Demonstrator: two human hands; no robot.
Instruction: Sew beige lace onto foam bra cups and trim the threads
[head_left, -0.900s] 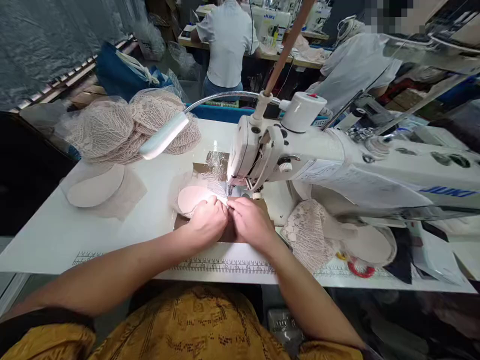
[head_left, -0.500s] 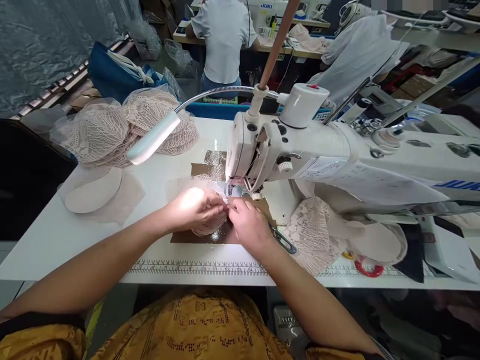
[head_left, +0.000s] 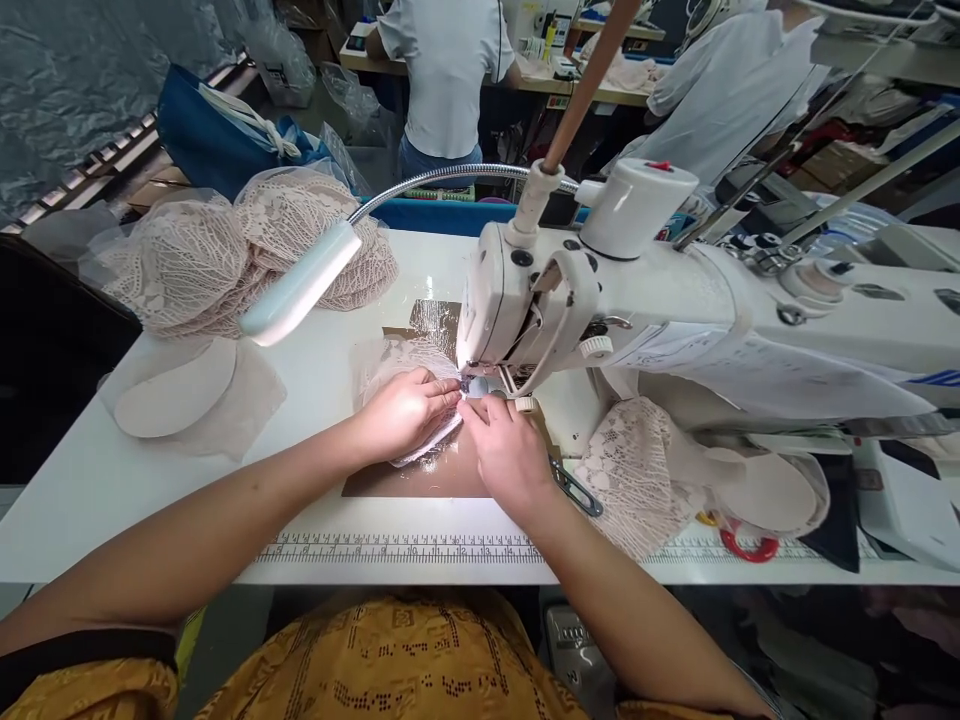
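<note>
A beige lace bra cup lies at the needle end of the white sewing machine. My left hand holds it from above, its fingers stretched together toward the presser foot. Opposite, my right hand is closed, thumb and forefinger pinching the cup's edge just in front of the foot. The fingertips of both hands almost meet there, and part of the cup is hidden beneath my left hand. Brown tape covers the machine bed under the work.
Stacked lace cups and a plain foam cup lie to the left, below a lamp. On the right are thread snips, more lace and red-handled scissors. A printed ruler runs along the front edge. Another person sits beyond.
My left hand has gone from pinching at the cup's edge to lying flatter over it, fingers pointing at the foot. The cup has turned and its edge now reaches the foot. The view shifted slightly.
</note>
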